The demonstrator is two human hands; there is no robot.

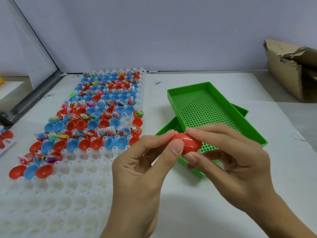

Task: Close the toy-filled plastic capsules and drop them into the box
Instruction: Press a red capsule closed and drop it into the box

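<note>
Pressing the two halves together — that looks like the step in hand, with a red capsule (186,143) pinched between both hands just above the near corner of the green perforated trays (202,107). Left hand (147,162) comes in from seven o'clock, thumb laid over the capsule's near end and forefinger over the top; right hand (228,157) reaches across from five o'clock, fingers curled round the far end, thumb tucked beneath. No gap shows along the seam, so it may be shut already, though I cannot tell for sure. Next move, I'd judge — a firm squeeze, then a carry and drop into the cardboard box (291,69) up at two o'clock, if that is the box meant. Over at ten o'clock the white holder tray (72,172) holds many open red and blue halves waiting
</note>
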